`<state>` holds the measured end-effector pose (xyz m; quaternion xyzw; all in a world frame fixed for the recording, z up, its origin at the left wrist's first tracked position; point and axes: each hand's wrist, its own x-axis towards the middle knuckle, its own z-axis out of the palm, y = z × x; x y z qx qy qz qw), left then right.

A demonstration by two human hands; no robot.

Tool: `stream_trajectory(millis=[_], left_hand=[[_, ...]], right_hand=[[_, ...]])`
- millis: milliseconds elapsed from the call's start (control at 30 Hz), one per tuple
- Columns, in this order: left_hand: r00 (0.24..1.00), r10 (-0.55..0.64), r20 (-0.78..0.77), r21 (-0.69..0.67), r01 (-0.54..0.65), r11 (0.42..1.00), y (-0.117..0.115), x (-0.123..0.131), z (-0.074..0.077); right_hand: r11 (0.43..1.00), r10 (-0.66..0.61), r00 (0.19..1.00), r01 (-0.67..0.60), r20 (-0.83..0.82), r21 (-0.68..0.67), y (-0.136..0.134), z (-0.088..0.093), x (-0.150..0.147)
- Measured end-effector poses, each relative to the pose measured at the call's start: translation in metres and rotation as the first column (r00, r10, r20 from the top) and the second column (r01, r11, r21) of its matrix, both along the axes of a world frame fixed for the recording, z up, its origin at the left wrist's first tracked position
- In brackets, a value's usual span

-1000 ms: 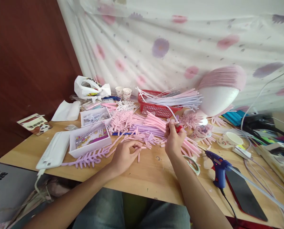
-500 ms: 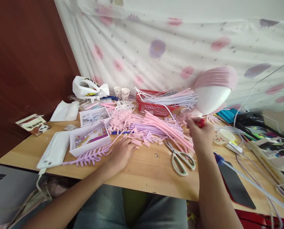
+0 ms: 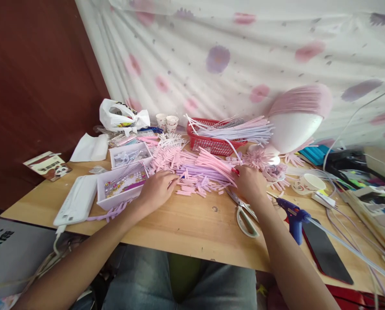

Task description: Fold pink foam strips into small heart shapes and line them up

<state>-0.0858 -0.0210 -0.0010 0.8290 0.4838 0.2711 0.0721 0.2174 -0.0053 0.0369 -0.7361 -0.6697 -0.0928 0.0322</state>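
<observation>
My left hand [image 3: 158,188] rests at the near edge of a pile of short pink fuzzy-wire pieces [image 3: 166,160], thumb and fingers slightly apart. Just beyond its fingertips a bit of something blue [image 3: 181,175] shows. Closed around a small red object [image 3: 235,171], my right hand [image 3: 251,183] is over the near ends of long pink fuzzy stems [image 3: 212,161]; most of the red object is hidden in the fingers. Scissors [image 3: 246,221] with pale handles lie by the right wrist. A lilac leafy sprig [image 3: 115,211] is partly covered by my left hand and a box.
A red basket [image 3: 205,143] of stems stands behind, beside a white head form [image 3: 296,129] with a pink cap. A blue glue gun [image 3: 292,215], a phone [image 3: 328,254] and cables lie right. White boxes [image 3: 121,202], a power bank [image 3: 76,200] and paper cups [image 3: 171,122] are left.
My right hand has come left and down from near the head form to the pink stems, keeping the red object. The left hand has shifted slightly left and up, and the glue gun is now uncovered.
</observation>
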Motion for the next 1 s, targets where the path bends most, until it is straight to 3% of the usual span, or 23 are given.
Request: stream_trajectory(millis=[100, 233, 367, 500, 733, 833, 1000], left_hand=[[1.0, 0.006, -0.005, -0.012, -0.006, 1.0, -0.002, -0.003, 0.0], [0.996, -0.051, -0.074, 0.038, 0.054, 0.998, -0.024, 0.008, -0.005], [0.983, -0.134, -0.129, 0.059, 0.142, 0.988, -0.047, 0.018, -0.011], [0.967, -0.161, -0.197, 0.038, 0.172, 0.984, -0.054, 0.019, -0.015], [0.973, -0.175, -0.153, 0.035, 0.183, 0.983, -0.053, 0.016, -0.024], [0.979, -0.169, -0.116, 0.061, 0.177, 0.982, -0.055, 0.017, -0.03], [0.981, -0.168, -0.097, 0.05, 0.174, 0.984, -0.053, 0.017, -0.029]], right_hand=[[1.0, 0.0, 1.0, 0.0, -0.02, 0.013, 0.0, 0.0, 0.0], [0.998, 0.052, 0.997, -0.054, -0.058, -0.026, 0.0, -0.002, 0.001], [0.999, 0.042, 0.997, -0.04, -0.071, 0.026, -0.001, -0.004, 0.002], [0.996, 0.076, 0.984, -0.069, -0.16, 0.052, 0.001, -0.007, 0.005], [0.957, 0.096, 0.94, 0.003, -0.327, 0.291, 0.004, -0.013, 0.016], [0.937, 0.113, 0.933, 0.014, -0.341, 0.348, -0.003, -0.003, 0.011], [0.878, 0.198, 0.863, 0.054, -0.465, 0.475, -0.036, 0.033, -0.013]])
